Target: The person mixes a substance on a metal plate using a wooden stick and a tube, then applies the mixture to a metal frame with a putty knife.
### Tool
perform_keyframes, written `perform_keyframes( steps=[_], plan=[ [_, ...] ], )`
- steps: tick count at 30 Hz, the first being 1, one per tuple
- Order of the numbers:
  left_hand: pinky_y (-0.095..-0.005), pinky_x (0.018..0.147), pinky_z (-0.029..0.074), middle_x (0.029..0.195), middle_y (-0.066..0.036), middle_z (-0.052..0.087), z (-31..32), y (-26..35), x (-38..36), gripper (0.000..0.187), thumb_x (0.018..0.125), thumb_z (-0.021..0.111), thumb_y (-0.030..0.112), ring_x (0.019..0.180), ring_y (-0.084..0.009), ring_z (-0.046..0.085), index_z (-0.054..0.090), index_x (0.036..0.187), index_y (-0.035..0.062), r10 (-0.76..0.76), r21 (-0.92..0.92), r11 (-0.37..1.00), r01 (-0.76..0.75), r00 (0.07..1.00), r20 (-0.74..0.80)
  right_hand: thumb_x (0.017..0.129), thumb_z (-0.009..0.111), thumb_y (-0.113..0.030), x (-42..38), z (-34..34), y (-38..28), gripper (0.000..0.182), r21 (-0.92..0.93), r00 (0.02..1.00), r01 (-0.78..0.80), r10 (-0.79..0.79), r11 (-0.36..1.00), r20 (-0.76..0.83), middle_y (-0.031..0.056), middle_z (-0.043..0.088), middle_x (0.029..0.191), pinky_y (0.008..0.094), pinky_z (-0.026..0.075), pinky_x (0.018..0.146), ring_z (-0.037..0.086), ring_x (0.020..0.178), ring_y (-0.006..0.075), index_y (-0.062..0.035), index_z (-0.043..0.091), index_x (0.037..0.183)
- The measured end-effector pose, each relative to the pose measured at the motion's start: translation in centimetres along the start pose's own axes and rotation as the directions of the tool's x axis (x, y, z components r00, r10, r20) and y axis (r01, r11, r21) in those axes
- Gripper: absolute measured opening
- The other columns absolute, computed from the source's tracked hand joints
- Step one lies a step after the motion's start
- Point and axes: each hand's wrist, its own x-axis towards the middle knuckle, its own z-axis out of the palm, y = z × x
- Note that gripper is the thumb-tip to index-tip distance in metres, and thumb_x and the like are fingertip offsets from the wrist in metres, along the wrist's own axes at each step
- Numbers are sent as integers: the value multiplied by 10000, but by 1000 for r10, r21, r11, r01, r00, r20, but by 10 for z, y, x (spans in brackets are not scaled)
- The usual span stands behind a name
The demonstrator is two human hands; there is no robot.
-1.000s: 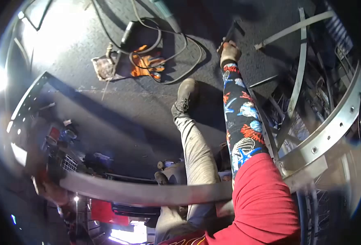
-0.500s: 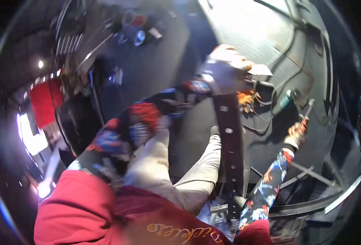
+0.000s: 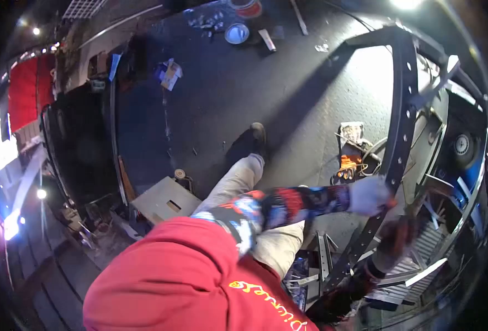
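A long dark metal bar (image 3: 401,110) with a row of holes runs from upper right down to the frame by my legs. My left hand (image 3: 368,194), in a pale glove on a patterned sleeve, is closed around this bar at its lower half. Just below and to the right, my right hand (image 3: 394,240) in a dark glove sits against the bar's right side with curled fingers. It is blurred, and what it grips cannot be made out. My leg and boot (image 3: 256,134) stretch out on the dark floor to the left of the bar.
Orange gloves and cables (image 3: 350,161) lie on the floor beside the bar. A curved metal frame with a wheel (image 3: 463,144) fills the right side. A flat plate (image 3: 165,199) lies left of my leg, a round tin (image 3: 237,33) farther off, dark racks (image 3: 78,149) at the left.
The view has swung round. My left hand has slid down the perforated bar from its top end, and my right hand has come in from the right to the bar's lower part.
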Motion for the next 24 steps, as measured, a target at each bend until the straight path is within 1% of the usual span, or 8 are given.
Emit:
perform_keyframes(
  steps=[4, 5, 8, 10, 11, 13, 19, 24],
  plan=[
    [-409, 803, 528, 1015, -131, 699, -153, -35, -153, 335, 871, 597, 370, 888, -341, 668, 696, 1108, 156, -600, -52, 772, 633, 754, 266, 929, 620, -290, -7, 131, -12, 456, -118, 868, -323, 343, 939, 359, -7, 574, 749, 213, 393, 506, 516, 610, 69, 48, 575, 1232],
    [-404, 814, 520, 1003, -142, 702, -205, -53, -175, 359, 852, 594, 415, 931, -329, 671, 713, 1064, 151, -796, 238, 571, 786, 460, 393, 930, 613, -273, -3, 167, -21, 440, -306, 833, -341, 437, 889, 340, -12, 584, 759, 212, 397, 509, 529, 621, 70, 53, 582, 1223],
    [-377, 763, 543, 902, -190, 715, -333, -80, -261, 434, 826, 617, 445, 837, -315, 703, 730, 954, 46, -981, 154, 177, 972, 187, -55, 893, 617, -193, 4, 248, -7, 432, -47, 738, -486, 438, 873, 512, 19, 633, 859, 212, 444, 579, 574, 697, 83, 57, 579, 1244],
    [-411, 777, 547, 950, -207, 699, -404, -124, -347, 367, 808, 603, 370, 851, -361, 688, 736, 946, 56, -936, 45, 258, 965, 261, -235, 862, 634, -138, 14, 292, -14, 465, -30, 663, -546, 453, 837, 596, 60, 659, 957, 231, 489, 663, 608, 772, 109, 62, 557, 1275],
    [-407, 777, 542, 951, -204, 705, -447, -128, -363, 291, 788, 637, 266, 855, -362, 687, 725, 932, 29, -887, 420, 264, 868, 390, -247, 849, 645, -118, 21, 312, -20, 487, -49, 624, -582, 484, 812, 613, 82, 667, 1010, 241, 509, 714, 624, 815, 123, 64, 544, 1290],
    [-381, 783, 538, 962, -207, 708, -500, -153, -401, 269, 753, 673, 180, 878, -346, 690, 712, 945, -4, -820, -101, 333, 938, 235, -521, 844, 656, -98, 42, 345, -12, 495, -19, 611, -566, 435, 824, 661, 111, 668, 1085, 264, 534, 792, 652, 912, 156, 58, 539, 1298],
    [-328, 668, 556, 875, -145, 709, -561, -133, -316, 234, 769, 631, 31, 725, -197, 693, 673, 983, -56, -898, -628, 385, 676, 117, -425, 867, 631, -70, 125, 443, -3, 410, -43, 657, -485, 396, 874, 641, 95, 697, 1028, 255, 534, 694, 657, 831, 137, 23, 595, 1264],
    [-316, 644, 537, 857, -104, 691, -545, -168, -278, 236, 809, 636, 43, 741, -181, 670, 649, 1024, -52, -895, -596, 412, 690, 184, -406, 849, 644, -97, 198, 518, 9, 417, -70, 700, -433, 385, 898, 602, 90, 703, 1018, 271, 525, 612, 654, 734, 155, -10, 611, 1255]
  ],
)
